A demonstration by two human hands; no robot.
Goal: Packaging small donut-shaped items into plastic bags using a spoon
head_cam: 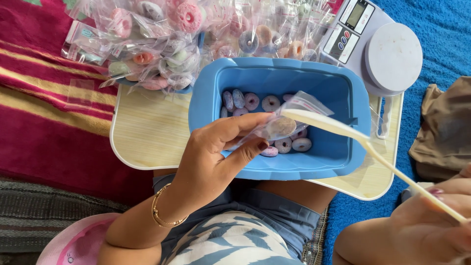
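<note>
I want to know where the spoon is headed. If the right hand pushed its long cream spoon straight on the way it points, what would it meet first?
Probably the small clear plastic bag held open by the left hand. The right hand's long cream spoon already has its tip at the bag's mouth, above the blue plastic tub; depth is unclear.

A heap of small clear plastic packets (162,44), each holding a pastel ring, lies at the bench's far edge. One clear packet (287,120) (a pale ring inside) sits pinched in the left hand (216,157). The grey scale (378,44) at far right carries a small rectangular screen (356,13), its readout too small to tell.
</note>
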